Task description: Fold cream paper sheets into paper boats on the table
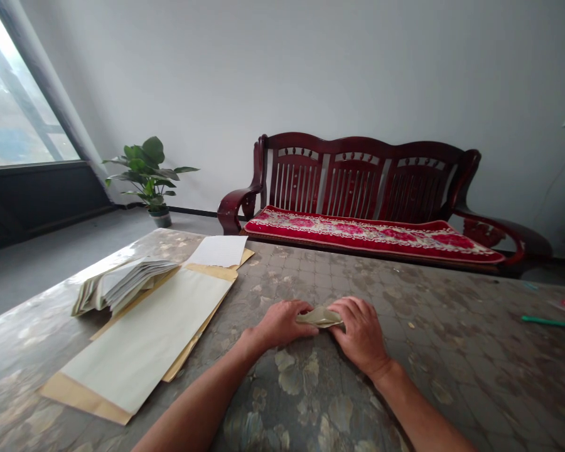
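Observation:
A small folded piece of paper (321,317), pale greenish-grey, is held between my two hands above the middle of the table. My left hand (285,323) grips its left end, fingers curled behind and thumb in front. On the right end, my right hand (360,329) has the same sort of hold. The folds bulge apart a little at the paper's centre. My fingers hide both of its ends.
To the left, large pale sheets (150,339) lie on brown paper (87,395). Beside them rests a stack of folded papers (132,279), with a white sheet (219,251) behind. A green pen-like stick (548,321) lies far right. A wooden bench (353,182) stands beyond the patterned table (282,408).

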`<state>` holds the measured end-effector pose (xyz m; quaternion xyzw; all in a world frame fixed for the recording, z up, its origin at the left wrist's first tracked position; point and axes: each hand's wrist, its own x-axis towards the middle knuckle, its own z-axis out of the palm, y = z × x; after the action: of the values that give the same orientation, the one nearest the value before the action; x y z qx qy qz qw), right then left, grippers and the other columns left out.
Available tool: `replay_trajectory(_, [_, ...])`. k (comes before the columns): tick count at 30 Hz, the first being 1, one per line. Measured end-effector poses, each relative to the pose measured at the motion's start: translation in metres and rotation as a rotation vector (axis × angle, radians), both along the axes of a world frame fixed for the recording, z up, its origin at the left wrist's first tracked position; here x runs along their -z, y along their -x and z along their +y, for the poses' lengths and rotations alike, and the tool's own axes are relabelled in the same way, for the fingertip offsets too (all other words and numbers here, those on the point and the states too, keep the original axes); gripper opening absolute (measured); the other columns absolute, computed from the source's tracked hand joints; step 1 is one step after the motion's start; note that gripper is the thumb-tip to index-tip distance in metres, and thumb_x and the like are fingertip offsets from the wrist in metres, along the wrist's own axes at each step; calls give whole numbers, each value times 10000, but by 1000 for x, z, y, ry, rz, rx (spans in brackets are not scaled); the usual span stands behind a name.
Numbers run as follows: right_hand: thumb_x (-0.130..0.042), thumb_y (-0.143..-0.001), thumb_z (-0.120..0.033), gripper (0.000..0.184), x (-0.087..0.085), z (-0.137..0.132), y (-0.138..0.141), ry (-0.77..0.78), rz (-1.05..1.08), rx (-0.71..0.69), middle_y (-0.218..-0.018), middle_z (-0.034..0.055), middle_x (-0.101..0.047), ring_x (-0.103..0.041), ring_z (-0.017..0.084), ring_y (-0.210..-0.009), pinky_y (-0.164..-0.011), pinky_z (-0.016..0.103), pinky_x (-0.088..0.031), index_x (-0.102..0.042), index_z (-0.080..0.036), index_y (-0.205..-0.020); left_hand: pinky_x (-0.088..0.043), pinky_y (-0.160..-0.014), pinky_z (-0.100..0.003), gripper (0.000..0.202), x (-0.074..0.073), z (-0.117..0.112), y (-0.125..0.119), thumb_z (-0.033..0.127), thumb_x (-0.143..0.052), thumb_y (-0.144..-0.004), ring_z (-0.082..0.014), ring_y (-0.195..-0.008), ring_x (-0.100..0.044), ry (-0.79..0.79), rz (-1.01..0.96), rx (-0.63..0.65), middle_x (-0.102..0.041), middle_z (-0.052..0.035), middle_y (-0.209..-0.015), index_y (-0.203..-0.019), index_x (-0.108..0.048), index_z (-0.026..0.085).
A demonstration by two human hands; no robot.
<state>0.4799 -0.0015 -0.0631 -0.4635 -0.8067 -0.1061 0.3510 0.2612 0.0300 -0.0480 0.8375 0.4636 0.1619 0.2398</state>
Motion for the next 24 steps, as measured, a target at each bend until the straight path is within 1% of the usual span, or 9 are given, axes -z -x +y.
replay_trajectory(3, [-644,-832,-173,80,0,-2,1,-28,22,0,-953,38,-671,-524,231,-983,-897,366,-369,-634,-219,-897,-381,-652,-210,357,-2,2,1,516,-519,-893,-171,-802,-630,35,-21,7,-707,-7,-911,-1031,-690,235])
replay_trajectory(6, [-659,-825,-176,61,1,-2,0,-42,4,26,-882,32,-647,-515,224,-920,-851,362,-371,-628,-222,-800,-360,-619,-217,480,-2,5,1,449,-303,-991,-158,-730,-602,38,-40,-21,-680,-25,-791,-887,-692,187])
replay_trajectory(8, [-691,-819,-206,70,2,-2,0,-56,-24,24,-906,31,-648,-508,227,-930,-852,371,-367,-645,-234,-775,-349,-599,-216,434,-1,7,0,405,-344,-973,-152,-706,-591,51,-44,-47,-675,-22,-761,-853,-695,181])
replay_trajectory(10, [-725,-806,-241,63,2,-1,-1,-70,-40,12,-960,29,-655,-500,236,-966,-867,385,-366,-669,-252,-777,-347,-590,-211,322,-1,9,-1,344,-433,-916,-148,-709,-595,74,-44,-54,-689,-11,-773,-885,-715,193])
replay_trajectory(12, [-750,-788,-266,60,3,-1,-1,-73,-43,-4,-1002,22,-659,-490,247,-1004,-896,405,-370,-691,-273,-792,-349,-584,-210,273,-1,9,-1,295,-479,-859,-148,-714,-602,93,-33,-59,-701,-2,-780,-909,-731,204])
replay_trajectory(14, [-762,-777,-285,63,4,-1,0,-69,-42,-25,-1036,15,-662,-479,257,-1043,-955,435,-364,-705,-291,-804,-349,-572,-210,265,-4,10,-2,267,-501,-814,-149,-713,-606,120,1,-58,-705,5,-776,-912,-741,212])
replay_trajectory(18, [-727,-807,-337,36,8,-1,1,-52,-54,-69,-1143,-1,-652,-454,268,-1149,-1086,494,-293,-720,-310,-786,-361,-562,-212,268,-17,13,-7,266,-537,-758,-151,-694,-610,162,164,-64,-717,14,-776,-919,-751,247])
replay_trajectory(21, [-705,-823,-370,74,10,-1,0,-42,-55,-85,-1199,-14,-639,-437,273,-1203,-1120,511,-265,-727,-317,-776,-392,-590,-226,266,-25,18,-18,282,-570,-732,-167,-705,-623,141,237,-96,-728,-7,-800,-920,-757,257])
replay_trajectory(24, [-704,-821,-384,92,11,-2,-1,-22,-60,-85,-1237,-20,-625,-426,275,-1233,-1134,524,-253,-726,-314,-764,-423,-617,-238,260,-25,23,-30,275,-608,-696,-189,-740,-643,123,269,-114,-732,-21,-822,-911,-753,261])
